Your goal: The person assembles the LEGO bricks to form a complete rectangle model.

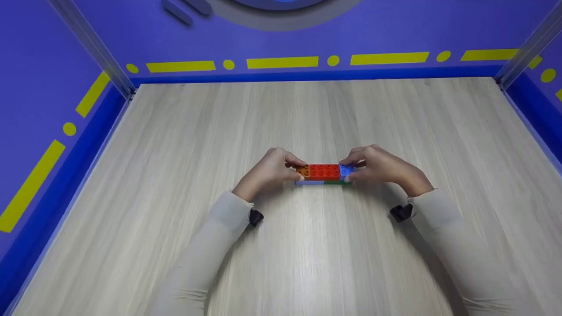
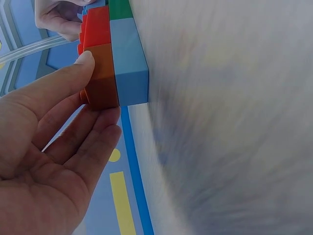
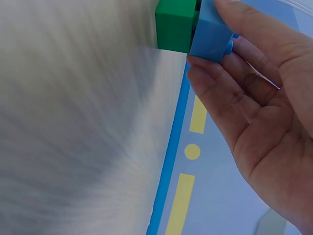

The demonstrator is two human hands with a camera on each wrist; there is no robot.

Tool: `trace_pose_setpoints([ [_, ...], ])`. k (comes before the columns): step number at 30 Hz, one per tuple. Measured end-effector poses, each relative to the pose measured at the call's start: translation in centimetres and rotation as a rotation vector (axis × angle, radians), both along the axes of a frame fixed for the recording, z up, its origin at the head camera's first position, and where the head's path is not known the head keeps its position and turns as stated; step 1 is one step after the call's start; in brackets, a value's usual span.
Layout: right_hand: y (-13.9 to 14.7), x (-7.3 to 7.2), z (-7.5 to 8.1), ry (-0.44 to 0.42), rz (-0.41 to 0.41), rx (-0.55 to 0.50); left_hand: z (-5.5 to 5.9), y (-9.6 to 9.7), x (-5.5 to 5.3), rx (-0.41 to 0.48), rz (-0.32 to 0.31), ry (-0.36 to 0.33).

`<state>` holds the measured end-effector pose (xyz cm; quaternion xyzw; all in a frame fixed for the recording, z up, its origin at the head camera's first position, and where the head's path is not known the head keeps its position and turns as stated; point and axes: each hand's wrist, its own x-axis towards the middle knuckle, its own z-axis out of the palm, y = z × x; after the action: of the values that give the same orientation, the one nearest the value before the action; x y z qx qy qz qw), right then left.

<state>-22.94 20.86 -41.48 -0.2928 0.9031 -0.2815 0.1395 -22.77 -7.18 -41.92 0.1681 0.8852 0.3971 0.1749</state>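
A two-layer row of toy building bricks lies on the table before me. Its upper layer has an orange-brown brick (image 1: 303, 171) at the left, a red brick (image 1: 324, 172) in the middle and a blue brick (image 1: 346, 170) at the right. Below them are a light blue brick (image 2: 130, 63) on the left and a green brick (image 3: 175, 25) on the right. My left hand (image 1: 277, 166) pinches the orange-brown brick between thumb and fingers. With thumb and fingers, my right hand (image 1: 372, 164) pinches the blue brick; a dark gap shows between it and the green one.
The wood-grain table (image 1: 210, 140) stretches around the bricks. Blue walls (image 1: 281, 44) with yellow dashes and dots stand along its back and sides. A black wrist device (image 1: 401, 213) sits on the right sleeve, another (image 1: 255, 217) on the left.
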Motion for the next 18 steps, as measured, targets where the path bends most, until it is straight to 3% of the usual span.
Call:
trace_pose_setpoints([
  [18, -0.01, 0.53, -0.35, 0.097, 0.047, -0.044, 0.14, 0.08, 0.08, -0.039, 0.014, 0.017],
])
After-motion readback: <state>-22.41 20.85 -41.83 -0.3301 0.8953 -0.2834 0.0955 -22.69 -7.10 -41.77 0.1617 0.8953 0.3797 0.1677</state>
